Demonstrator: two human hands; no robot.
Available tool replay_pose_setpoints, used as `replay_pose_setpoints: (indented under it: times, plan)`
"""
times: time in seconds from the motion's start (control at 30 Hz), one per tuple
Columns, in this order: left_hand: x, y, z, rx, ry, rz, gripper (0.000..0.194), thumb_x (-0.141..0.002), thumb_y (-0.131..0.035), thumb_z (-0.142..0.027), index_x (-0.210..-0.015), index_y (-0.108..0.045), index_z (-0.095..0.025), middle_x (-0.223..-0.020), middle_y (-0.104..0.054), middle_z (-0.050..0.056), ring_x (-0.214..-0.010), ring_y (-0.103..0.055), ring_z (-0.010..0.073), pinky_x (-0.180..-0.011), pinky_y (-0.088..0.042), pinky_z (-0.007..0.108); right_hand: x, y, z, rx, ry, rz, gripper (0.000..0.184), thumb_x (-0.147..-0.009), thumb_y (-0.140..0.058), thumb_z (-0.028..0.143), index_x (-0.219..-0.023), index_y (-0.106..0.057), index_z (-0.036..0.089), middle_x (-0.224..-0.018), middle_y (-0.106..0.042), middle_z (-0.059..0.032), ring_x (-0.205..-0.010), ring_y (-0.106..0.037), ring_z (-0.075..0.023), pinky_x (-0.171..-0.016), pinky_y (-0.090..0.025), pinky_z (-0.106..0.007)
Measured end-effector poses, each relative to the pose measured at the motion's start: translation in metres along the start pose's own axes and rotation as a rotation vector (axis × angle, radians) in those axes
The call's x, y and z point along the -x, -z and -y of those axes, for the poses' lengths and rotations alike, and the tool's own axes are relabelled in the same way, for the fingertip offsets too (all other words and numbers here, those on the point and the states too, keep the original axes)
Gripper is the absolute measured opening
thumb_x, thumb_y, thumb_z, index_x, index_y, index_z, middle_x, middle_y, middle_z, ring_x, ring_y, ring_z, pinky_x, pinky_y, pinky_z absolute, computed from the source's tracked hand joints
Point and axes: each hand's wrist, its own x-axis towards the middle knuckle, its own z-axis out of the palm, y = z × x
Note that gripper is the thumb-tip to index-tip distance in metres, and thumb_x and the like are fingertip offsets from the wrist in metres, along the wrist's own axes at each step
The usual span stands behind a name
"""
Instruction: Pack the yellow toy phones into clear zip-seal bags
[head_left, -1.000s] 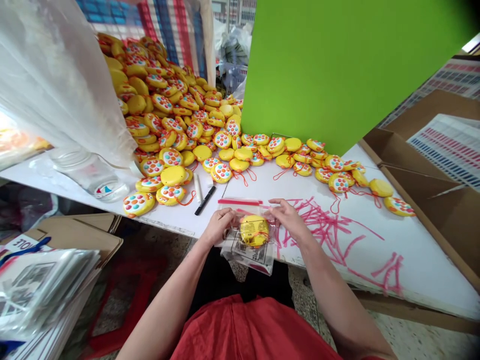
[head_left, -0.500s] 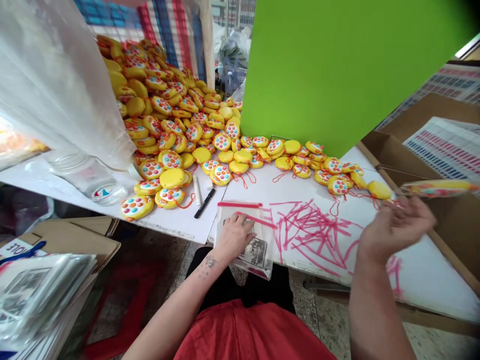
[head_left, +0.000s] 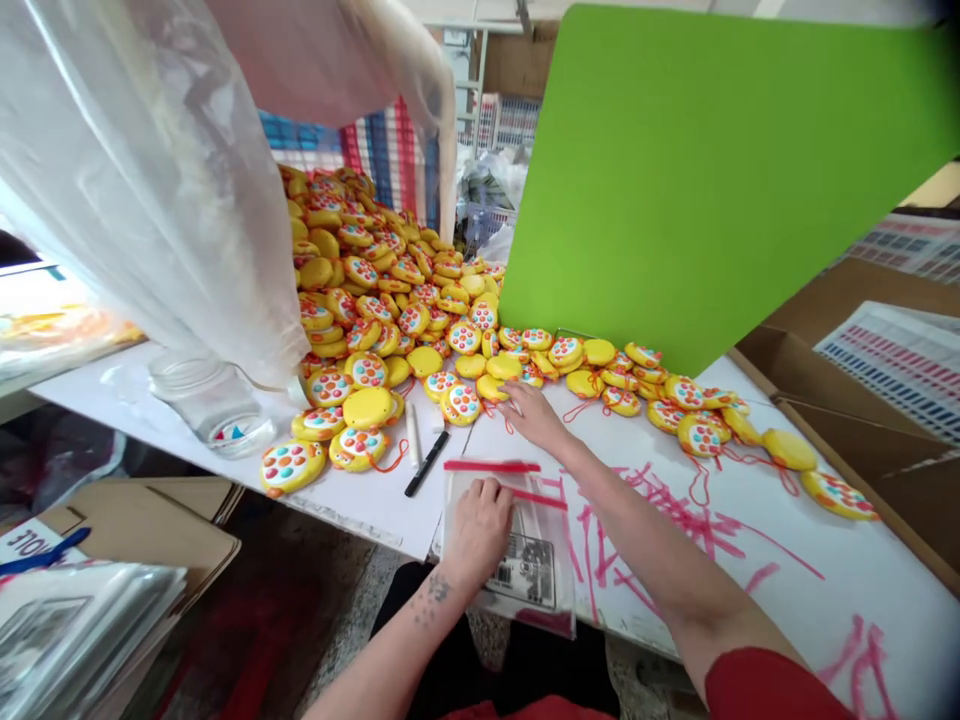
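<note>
Since half a second ago, my right hand [head_left: 534,412] has swung back from the far right side, where it was letting go of a bagged toy, and now reaches forward to the near edge of the yellow toy pile [head_left: 390,300]; my left hand [head_left: 480,525] has stayed flat on the stack of clear zip bags [head_left: 517,560]. Head view: the right hand lies palm down with fingers loosely spread, fingertips touching or just short of one yellow disc toy [head_left: 491,388] at the front of the heap, nothing gripped yet. The left hand is open, pressing the top bag, whose red zip strip [head_left: 491,466] lies just beyond its fingers; the bags overhang the near edge of the white desk [head_left: 750,560]. As I judge it, risks are these: the toys' orange cords [head_left: 697,480] trail across the desk and tangle with neighbours, so one lift could drag a second toy; the heap slopes steeply toward me and could slide if a lower disc is pulled; the overhanging bags could slip off if my left hand lifts. A black marker [head_left: 427,463] and a white pen [head_left: 412,433] lie beside the bags, a clear jar [head_left: 210,405] stands left under a hanging plastic sack [head_left: 150,180], and a green board [head_left: 712,180] walls off the right rear.
</note>
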Motion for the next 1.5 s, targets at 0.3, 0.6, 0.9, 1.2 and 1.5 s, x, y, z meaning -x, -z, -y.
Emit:
replay_pose_setpoints:
  times: [0.3, 0.6, 0.9, 1.2, 1.5]
  plan:
    - [0.002, -0.007, 0.002, 0.072, 0.040, 0.037, 0.013, -0.090, -0.046, -0.015, -0.095, -0.057, -0.019, -0.098, -0.056, 0.007, -0.089, -0.052, 0.0241, -0.073, -0.047, 0.038, -0.133, -0.010, -0.039, 0.286, -0.317, 0.401, 0.046, -0.088, -0.054, 0.046, -0.115, -0.067, 0.012, -0.118, -0.062, -0.0199, -0.114, -0.054, -0.0374, -0.097, -0.038, -0.054]
    - [0.004, -0.009, 0.000, 0.072, 0.072, 0.019, 0.011, -0.090, -0.047, -0.015, -0.095, -0.055, -0.021, -0.097, -0.055, 0.004, -0.087, -0.051, 0.0229, -0.072, -0.046, 0.037, -0.101, -0.010, -0.065, 0.331, -0.296, 0.837, 0.097, -0.054, -0.081, 0.062, -0.140, -0.048, 0.031, -0.157, -0.017, -0.0109, -0.139, -0.011, -0.0490, -0.104, -0.022, -0.069]
    - [0.005, -0.021, 0.004, 0.050, 0.028, -0.067, 0.012, -0.086, -0.053, -0.014, -0.095, -0.055, -0.021, -0.096, -0.054, 0.004, -0.084, -0.051, 0.0210, -0.070, -0.044, 0.035, -0.111, 0.017, -0.098, 0.224, -0.197, 0.588, 0.046, -0.084, -0.061, 0.053, -0.115, -0.067, 0.020, -0.115, -0.066, -0.0118, -0.109, -0.059, -0.0310, -0.102, -0.039, -0.043]
    - [0.005, -0.065, 0.006, -0.039, 0.056, -0.300, 0.012, -0.078, -0.061, -0.016, -0.084, -0.053, -0.023, -0.083, -0.055, 0.002, -0.071, -0.049, 0.0203, -0.060, -0.041, 0.035, -0.187, -0.055, -0.125, 0.301, -0.455, 0.393, 0.080, -0.090, -0.037, 0.068, -0.148, -0.032, 0.015, -0.150, -0.030, -0.0233, -0.137, -0.028, -0.0406, -0.109, -0.015, -0.064]
    - [0.002, -0.014, 0.002, 0.066, 0.053, -0.028, 0.013, -0.089, -0.053, -0.018, -0.101, -0.053, -0.021, -0.097, -0.055, 0.004, -0.086, -0.051, 0.0214, -0.072, -0.045, 0.035, -0.090, -0.017, -0.122, 0.377, -0.216, 0.639, 0.053, -0.096, -0.033, 0.059, -0.137, -0.050, 0.031, -0.156, -0.022, -0.0122, -0.142, -0.017, -0.0370, -0.108, -0.003, -0.069]
